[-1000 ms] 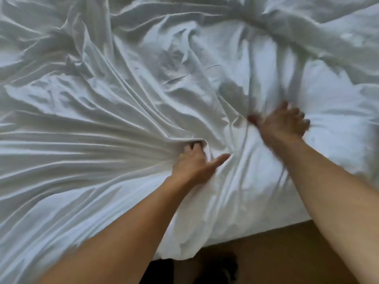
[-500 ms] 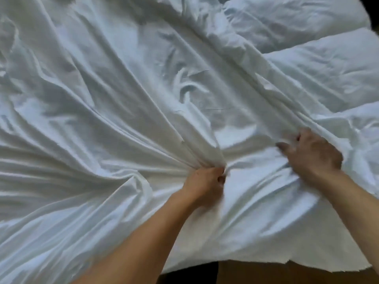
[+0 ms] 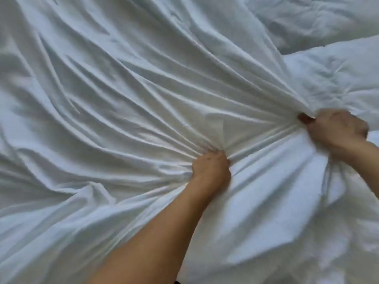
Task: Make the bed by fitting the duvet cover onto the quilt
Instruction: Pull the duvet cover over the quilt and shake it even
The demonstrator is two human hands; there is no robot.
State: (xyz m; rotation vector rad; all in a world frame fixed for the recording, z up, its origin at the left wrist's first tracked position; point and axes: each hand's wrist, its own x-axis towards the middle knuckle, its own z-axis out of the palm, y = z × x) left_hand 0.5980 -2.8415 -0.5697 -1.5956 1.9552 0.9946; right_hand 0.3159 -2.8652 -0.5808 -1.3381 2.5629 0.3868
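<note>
A white duvet cover [image 3: 127, 111] fills most of the head view, pulled into long folds that fan out from my two fists. My left hand [image 3: 211, 171] is shut on a bunch of the cover near the middle. My right hand [image 3: 338, 130] is shut on another bunch of the same cover at the right, slightly blurred. The puffier white quilt [image 3: 332, 64] shows at the upper right, beyond the cover's edge. How much of the quilt lies under the cover is hidden.
White bedding covers nearly the whole frame. A small dark patch [image 3: 177, 282] shows at the bottom edge below my left forearm. The bed's edge and the floor are out of sight.
Both hands went from loose on the fabric to clenched fists gripping the cover. The right hand has moved out to the right, stretching the cloth between the fists. The floor has left the view.
</note>
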